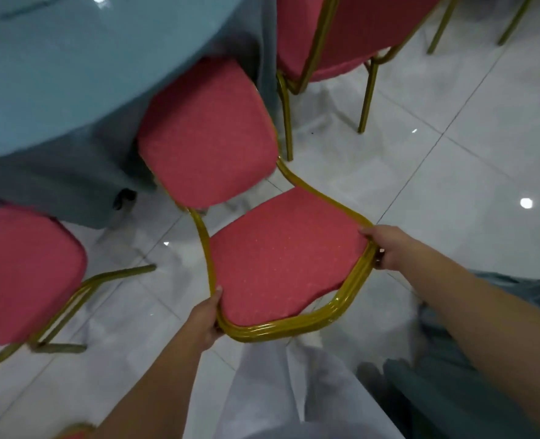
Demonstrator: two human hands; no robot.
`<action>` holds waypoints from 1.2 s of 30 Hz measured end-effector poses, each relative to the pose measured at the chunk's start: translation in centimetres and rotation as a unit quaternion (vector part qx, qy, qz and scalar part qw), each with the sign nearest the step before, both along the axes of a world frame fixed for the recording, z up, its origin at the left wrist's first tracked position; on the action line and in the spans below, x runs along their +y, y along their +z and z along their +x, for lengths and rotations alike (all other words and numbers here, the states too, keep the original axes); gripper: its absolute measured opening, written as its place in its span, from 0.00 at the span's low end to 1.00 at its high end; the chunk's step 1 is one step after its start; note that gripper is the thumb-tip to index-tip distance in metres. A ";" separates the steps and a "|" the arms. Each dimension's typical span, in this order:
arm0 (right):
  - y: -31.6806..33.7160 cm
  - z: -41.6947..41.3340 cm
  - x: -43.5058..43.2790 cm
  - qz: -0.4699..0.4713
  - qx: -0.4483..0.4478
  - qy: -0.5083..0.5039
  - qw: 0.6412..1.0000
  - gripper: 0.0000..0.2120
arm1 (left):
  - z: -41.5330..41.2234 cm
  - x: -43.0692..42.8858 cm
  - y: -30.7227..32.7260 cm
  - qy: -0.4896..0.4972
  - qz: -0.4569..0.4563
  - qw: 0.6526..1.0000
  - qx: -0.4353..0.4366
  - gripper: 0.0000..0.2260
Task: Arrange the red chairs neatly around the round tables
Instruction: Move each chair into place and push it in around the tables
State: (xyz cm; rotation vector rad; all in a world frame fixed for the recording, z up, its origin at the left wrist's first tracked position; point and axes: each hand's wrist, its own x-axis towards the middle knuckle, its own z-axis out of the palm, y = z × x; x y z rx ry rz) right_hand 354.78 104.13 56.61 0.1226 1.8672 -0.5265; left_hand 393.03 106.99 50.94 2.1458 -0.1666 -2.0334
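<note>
Gripping the red chair (pixel 230 185) by its backrest (pixel 281 258), both hands are curled round the gold frame. The left hand (pixel 207 316) holds the near left corner with its thumb on the edge of the pad. The right hand (pixel 386 248) clasps the opposite side, fingers wrapped behind the tube. A hold at two opposite sides looks chosen for steering, since it lets the person turn the chair as well as push it.

The seat (pixel 205 122) points at the round worktop (pixel 56 74), and its front edge is just under the rim, against the hanging teal tablecloth (pixel 56 185). The chair seems nearly in place but a little askew, so I judge the step in hand to be squaring it and sliding it in.

A second red chair (pixel 24 274) stands apart at the left. A third (pixel 341 33) stands at the upper right, one gold leg just beside the seat, which is probably why the chair needs careful guiding. Beneath is a glossy tiled floor (pixel 452 153), which should let the legs slide easily.
</note>
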 end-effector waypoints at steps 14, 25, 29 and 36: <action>13.5 6.6 6.3 -0.225 -0.107 -0.010 0.969 0.15 | 5.4 10.5 15.0 0.225 -0.229 0.946 0.047 0.15; 14.3 19.5 12.9 -0.219 -0.111 0.256 0.935 0.10 | 8.0 18.9 15.9 0.183 -0.206 0.961 0.007 0.13; 15.5 26.5 13.1 -0.242 -0.102 0.336 0.905 0.08 | 12.7 19.8 15.1 0.203 -0.198 0.959 -0.023 0.13; 15.5 44.7 15.1 -0.205 -0.118 0.486 0.841 0.07 | 27.3 25.4 15.5 0.315 -0.212 0.925 -0.010 0.09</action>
